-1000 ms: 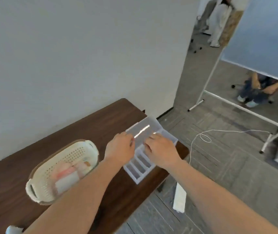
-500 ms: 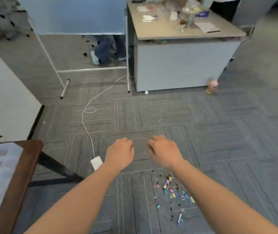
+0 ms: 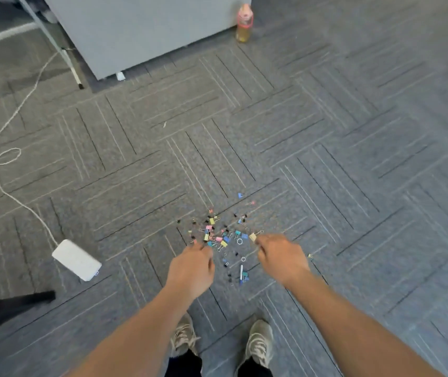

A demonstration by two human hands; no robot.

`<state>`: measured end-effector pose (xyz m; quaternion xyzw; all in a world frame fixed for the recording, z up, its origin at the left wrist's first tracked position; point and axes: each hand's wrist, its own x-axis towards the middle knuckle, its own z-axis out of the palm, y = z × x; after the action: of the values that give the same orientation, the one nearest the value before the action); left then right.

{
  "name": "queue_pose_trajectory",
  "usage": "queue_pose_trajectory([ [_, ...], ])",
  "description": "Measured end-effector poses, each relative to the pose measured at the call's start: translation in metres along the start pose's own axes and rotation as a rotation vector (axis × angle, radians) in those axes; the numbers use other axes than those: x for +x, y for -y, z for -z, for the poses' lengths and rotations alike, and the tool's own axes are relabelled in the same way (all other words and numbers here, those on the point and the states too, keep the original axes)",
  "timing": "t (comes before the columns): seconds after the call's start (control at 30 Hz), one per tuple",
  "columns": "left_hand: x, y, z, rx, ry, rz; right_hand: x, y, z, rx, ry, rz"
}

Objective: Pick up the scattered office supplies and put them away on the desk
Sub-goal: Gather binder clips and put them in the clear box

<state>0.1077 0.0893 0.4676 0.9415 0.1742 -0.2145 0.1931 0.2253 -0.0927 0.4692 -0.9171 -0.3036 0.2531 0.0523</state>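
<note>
Grey carpet tiles (image 3: 326, 159) with a striped herringbone pattern cover the floor, and just below the middle of the frame lies a scatter of small binder clips (image 3: 218, 235) in yellow, pink, blue, teal and black, mixed with a couple of little metal rings and a short white pen-like stick. Most sit in one loose patch; a lone blue clip and a pink one lie slightly above it, and one tiny clip rests off to the right.

Both bare hands reach down over the lower edge of the patch. The left hand (image 3: 191, 270) has its fingers curled in; whether it pinches anything I cannot tell. The right hand (image 3: 282, 258) is curled too, with a pale yellow binder clip (image 3: 252, 236) right at its fingertips, seemingly nipped between them.

Beige sneakers (image 3: 258, 342) stand at the bottom centre. At the left, a white rectangular power brick (image 3: 77, 259) lies on the carpet with its white cable (image 3: 2, 159) looping toward the upper left. A pale grey cabinet panel (image 3: 141, 31) fills the top, with a pink-capped bottle of amber liquid (image 3: 244, 24) beside it.
</note>
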Motion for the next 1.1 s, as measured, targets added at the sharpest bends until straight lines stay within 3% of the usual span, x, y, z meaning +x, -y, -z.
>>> queue_pose_trajectory([
  [0.2,0.067,0.037,-0.134,0.069,0.136,-0.039,0.037,-0.053,-0.149,0.041,0.141,-0.165],
  [0.4,0.144,0.099,-0.267,0.122,0.139,0.018,0.114,-0.084,-0.308,0.076,0.283,-0.191],
  [0.6,0.260,0.184,-0.379,0.166,0.063,0.085,0.220,-0.134,-0.432,-0.027,0.211,-0.270],
  [0.8,0.347,0.244,-0.425,0.186,-0.068,0.100,0.292,-0.162,-0.495,0.035,-0.003,-0.379],
  [0.93,0.371,0.242,-0.440,0.142,-0.076,-0.013,0.317,-0.150,-0.504,0.055,-0.099,-0.259],
  [1.1,0.378,0.210,-0.455,0.131,-0.119,-0.215,0.350,-0.120,-0.493,0.004,-0.021,0.012],
])
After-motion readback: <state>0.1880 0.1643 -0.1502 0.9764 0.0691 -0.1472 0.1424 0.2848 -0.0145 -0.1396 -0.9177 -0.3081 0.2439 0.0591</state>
